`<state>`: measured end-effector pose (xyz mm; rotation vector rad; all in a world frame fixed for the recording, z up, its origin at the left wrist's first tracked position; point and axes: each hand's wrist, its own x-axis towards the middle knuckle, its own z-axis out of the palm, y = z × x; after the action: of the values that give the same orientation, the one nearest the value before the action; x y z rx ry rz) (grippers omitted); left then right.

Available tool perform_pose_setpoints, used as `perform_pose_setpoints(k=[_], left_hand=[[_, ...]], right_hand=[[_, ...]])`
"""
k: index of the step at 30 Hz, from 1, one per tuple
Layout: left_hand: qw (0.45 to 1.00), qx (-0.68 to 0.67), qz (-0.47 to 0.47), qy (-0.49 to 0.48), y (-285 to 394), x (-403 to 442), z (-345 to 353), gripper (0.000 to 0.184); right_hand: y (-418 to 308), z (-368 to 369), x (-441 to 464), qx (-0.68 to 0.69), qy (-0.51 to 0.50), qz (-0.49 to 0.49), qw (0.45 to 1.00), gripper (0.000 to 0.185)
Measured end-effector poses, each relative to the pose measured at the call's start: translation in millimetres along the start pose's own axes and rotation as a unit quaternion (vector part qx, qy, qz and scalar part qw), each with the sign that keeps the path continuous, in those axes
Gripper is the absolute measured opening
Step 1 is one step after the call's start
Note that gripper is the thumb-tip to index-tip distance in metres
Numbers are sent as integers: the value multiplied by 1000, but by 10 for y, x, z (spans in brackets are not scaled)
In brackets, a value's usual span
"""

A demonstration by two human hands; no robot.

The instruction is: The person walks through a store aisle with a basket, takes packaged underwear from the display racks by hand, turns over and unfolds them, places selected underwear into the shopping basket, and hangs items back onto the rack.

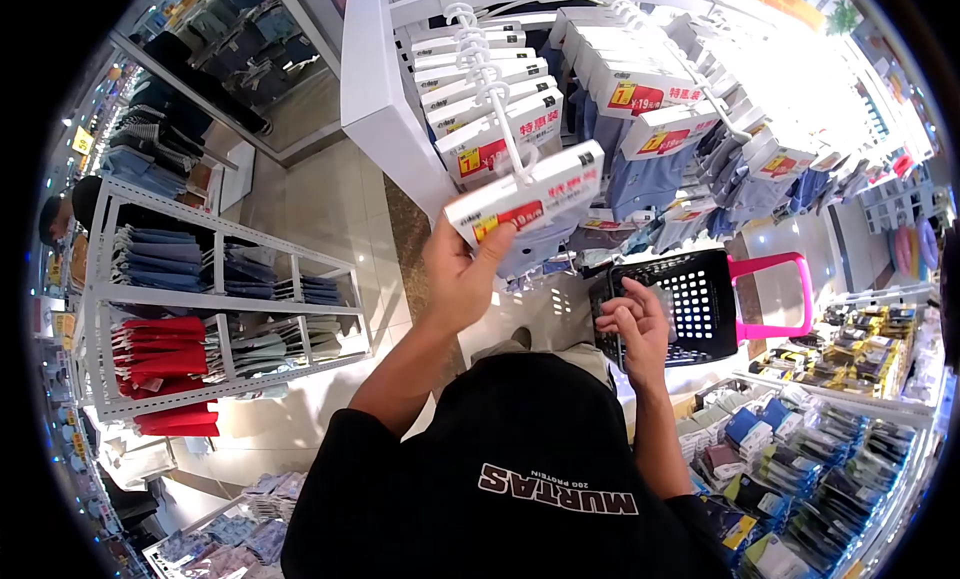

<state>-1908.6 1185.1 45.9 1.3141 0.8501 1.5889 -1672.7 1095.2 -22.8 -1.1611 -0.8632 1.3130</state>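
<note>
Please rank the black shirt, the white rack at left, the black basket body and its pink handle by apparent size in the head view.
1. Black shirt
2. White rack
3. Black basket body
4. Pink handle

This was a clothing shop: price-tagged packs of garments (pixel 525 194) hung on hooks, a black shopping basket (pixel 690 304) stood to their right, and racks of folded clothes (pixel 165 354) lined the floor to their left.
</note>
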Motion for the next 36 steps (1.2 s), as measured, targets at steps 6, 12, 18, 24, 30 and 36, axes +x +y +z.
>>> perform_pose_setpoints(k=[6, 12, 18, 24, 30, 36], left_hand=[[999, 37, -18, 28, 30, 53, 99, 33], [994, -43, -42, 88, -234, -12, 185, 27], [995, 23, -75, 55, -309, -118, 109, 30], [991, 77, -111, -10, -843, -599, -5, 42], [951, 96, -277, -99, -972, -1029, -37, 37], [941, 85, -276, -174, -959, -916, 4, 31]], right_hand=[[5, -45, 32, -8, 1, 6, 1000, 42], [-263, -169, 422, -95, 0, -93, 991, 42], [-1290, -48, 973, -208, 117, -283, 929, 65], [-1313, -38, 1533, -227, 135, -339, 903, 89], [-1386, -57, 1451, -35, 31, -226, 973, 42], [-1582, -198, 1065, 14, -27, -224, 974, 29]])
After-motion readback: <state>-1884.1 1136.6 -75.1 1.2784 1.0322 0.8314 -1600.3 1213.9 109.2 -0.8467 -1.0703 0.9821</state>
